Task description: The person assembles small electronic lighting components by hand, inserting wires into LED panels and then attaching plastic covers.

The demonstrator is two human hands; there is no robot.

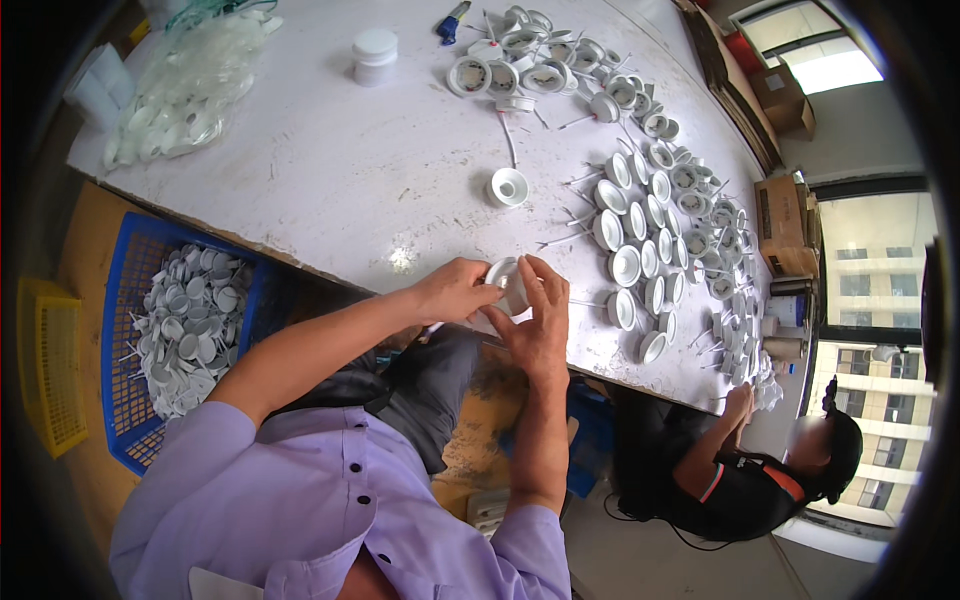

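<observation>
Left of the white worktable (330, 170), a yellow mesh basket (50, 365) is seen, and nearer the table a blue plastic crate (125, 400) heaped with round white caps (190, 325) too many to count. On the table's far left corner a clear bag (190, 85) of similar parts is laid. At the table's near edge one white cap (506, 280) is pinched between the left hand (452, 290) and the right hand (535, 325), both closed on it. One single cup-shaped fitting (508, 187) stands mid-table, one white jar (375, 55) behind. Rows of fittings (650, 230) fill the table's right side.
</observation>
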